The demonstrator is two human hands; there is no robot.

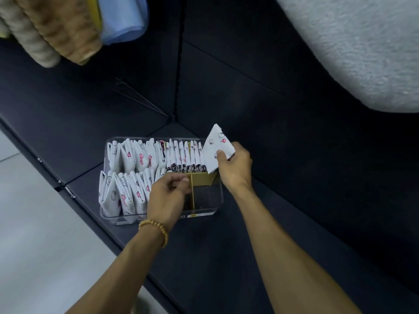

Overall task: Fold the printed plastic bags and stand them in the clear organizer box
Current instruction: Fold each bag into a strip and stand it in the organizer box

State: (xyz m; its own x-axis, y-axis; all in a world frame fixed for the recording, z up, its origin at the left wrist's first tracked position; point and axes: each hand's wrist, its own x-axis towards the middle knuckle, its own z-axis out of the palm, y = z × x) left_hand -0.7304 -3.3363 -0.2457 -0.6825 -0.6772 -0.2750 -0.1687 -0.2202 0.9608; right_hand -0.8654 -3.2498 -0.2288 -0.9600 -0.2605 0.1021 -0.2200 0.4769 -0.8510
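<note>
Above organizer box (217, 200), right hand (235, 166) pinches folded bag (216, 145).

Inventory as I see it: one clear organizer box (217, 201); one yellow divider (200, 179) inside it, splitting it into compartments. Folded printed bags standing in the box: two rows, too tightly packed for me to count exactly, more than ten in the far row (158, 155), roughly eight in the near row (123, 191). One further folded bag (216, 146), held above the box. Two hands: left hand (167, 193), right hand (235, 168). One beaded bracelet (156, 230).
</note>
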